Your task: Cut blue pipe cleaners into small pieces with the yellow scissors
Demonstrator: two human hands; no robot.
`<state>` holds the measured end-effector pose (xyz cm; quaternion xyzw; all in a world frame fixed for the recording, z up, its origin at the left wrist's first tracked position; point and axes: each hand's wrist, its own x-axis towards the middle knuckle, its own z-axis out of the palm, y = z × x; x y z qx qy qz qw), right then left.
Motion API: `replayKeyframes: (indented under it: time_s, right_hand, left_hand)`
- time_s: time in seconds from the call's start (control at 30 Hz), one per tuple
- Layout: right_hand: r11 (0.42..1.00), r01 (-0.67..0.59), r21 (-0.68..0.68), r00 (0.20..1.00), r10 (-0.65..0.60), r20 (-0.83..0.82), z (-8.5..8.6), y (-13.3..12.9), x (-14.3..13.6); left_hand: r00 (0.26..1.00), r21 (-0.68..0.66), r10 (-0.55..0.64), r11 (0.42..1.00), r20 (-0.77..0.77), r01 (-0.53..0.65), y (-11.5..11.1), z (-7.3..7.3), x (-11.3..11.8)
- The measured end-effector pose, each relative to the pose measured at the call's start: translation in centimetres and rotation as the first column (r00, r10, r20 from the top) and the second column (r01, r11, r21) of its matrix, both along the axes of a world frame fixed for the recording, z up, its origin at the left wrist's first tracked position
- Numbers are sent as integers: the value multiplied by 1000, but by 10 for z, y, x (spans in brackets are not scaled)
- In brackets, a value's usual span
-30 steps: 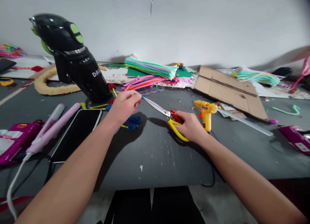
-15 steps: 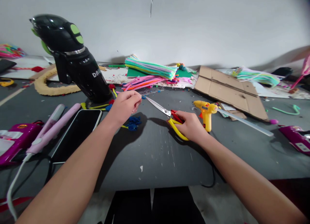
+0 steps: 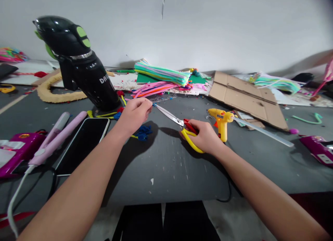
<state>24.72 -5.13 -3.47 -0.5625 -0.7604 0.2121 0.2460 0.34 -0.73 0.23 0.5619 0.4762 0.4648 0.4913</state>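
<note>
My right hand (image 3: 204, 135) is wrapped round the red and yellow handles of the scissors (image 3: 170, 116), whose blades look nearly closed and point up and left. The blade tips are close to my left hand (image 3: 139, 110), which is pinched closed. A tiny bit of blue shows between its fingertips and the blade tips; what the fingers hold is too small to name. Below my left hand, blue fuzzy pieces (image 3: 143, 132) with a yellow stem lie on the grey table (image 3: 166, 178).
At the left are a black bottle (image 3: 91, 74), a phone (image 3: 83, 145) and a pink hair straightener (image 3: 57, 138). Right of my right hand stands a yellow glue gun (image 3: 221, 121). Behind are pipe cleaners (image 3: 162, 72) and cardboard (image 3: 247, 98).
The scissor handles have shifted very slightly in my right hand. My left hand is almost where it was, still pinched.
</note>
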Motion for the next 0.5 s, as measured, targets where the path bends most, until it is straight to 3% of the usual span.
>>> replayKeyframes:
  time_s: [0.5]
  right_hand:
    - [1000, 6, -6, 1000, -6, 10, -1, 1, 1]
  left_hand:
    - [999, 0, 25, 1000, -43, -25, -1, 1, 2]
